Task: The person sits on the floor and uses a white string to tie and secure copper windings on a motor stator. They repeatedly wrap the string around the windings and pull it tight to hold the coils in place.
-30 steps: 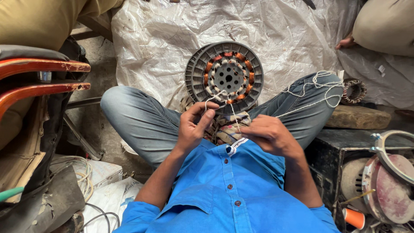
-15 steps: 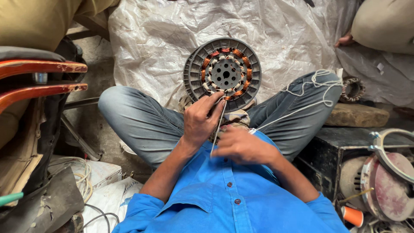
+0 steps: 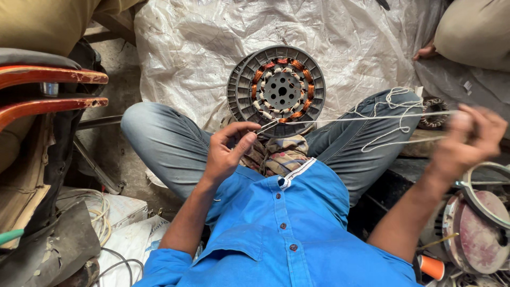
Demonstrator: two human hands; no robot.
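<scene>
I sit cross-legged with a round grey motor stator [image 3: 276, 89] ringed by copper windings resting against my shins. My left hand [image 3: 226, 151] pinches a thin metal needle just below the stator's lower edge. A white string [image 3: 366, 118] runs taut from that needle out to the right. My right hand [image 3: 470, 139], blurred with motion, grips the far end of the string at the right edge of the view. Loose loops of the same string lie on my right knee [image 3: 396, 106].
A white woven plastic sheet [image 3: 202, 48] covers the ground beyond the stator. Red curved metal bars [image 3: 48, 90] stand at the left. Motor parts and a round metal disc [image 3: 478, 234] sit at the lower right. Another person's leg [image 3: 473, 32] is at the top right.
My right hand has swung from my lap far out to the right, pulling the string taut. My left hand has stayed near the stator's lower edge with the needle.
</scene>
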